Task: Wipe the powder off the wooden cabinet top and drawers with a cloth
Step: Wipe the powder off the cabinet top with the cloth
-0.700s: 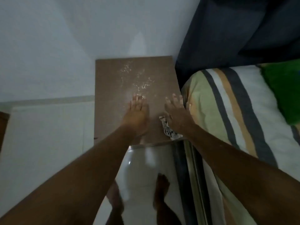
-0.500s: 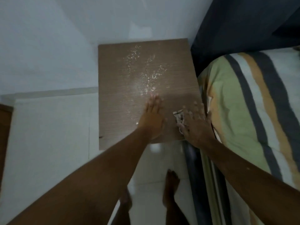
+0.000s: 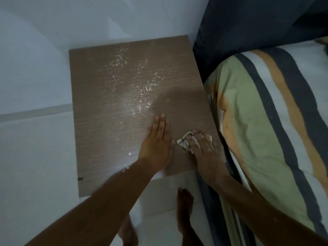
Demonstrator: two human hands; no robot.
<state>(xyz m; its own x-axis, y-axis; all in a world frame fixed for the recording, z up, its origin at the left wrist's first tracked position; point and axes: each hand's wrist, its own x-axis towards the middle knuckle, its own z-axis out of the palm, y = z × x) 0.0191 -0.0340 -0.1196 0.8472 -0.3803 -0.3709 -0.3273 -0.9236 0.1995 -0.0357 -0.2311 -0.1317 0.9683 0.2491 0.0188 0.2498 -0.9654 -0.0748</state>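
- Bare foot (image 3: 184,197) on the pale tiled floor (image 3: 35,157), just in front of the cabinet. Drawers not in view.
- Left hand (image 3: 157,144) lies flat on the wooden surface (image 3: 106,139) near its front edge, fingers (image 3: 160,126) straight and pressed together. It sits on the same patch of wood as half a second ago.
- Right hand (image 3: 204,150) is at the near right corner, fingers (image 3: 198,139) spread over the cloth (image 3: 183,143) and pressing it down. A patterned corner pokes out towards the left thumb.
- Change: the cloth has hardly shifted — mostly the view has drawn in closer.
- Judgement: no real stroke made yet, so the wiping of the top is all still ahead.
- Powder (image 3: 142,93) shows as white flecks across the middle and far part of the surface, beyond both hands, pattern unchanged. A few stray crumbs lie near the front left.
- Striped bed (image 3: 266,121) hard against the right side; dark fabric (image 3: 248,23) hangs behind it; white wall (image 3: 53,32) at the back.
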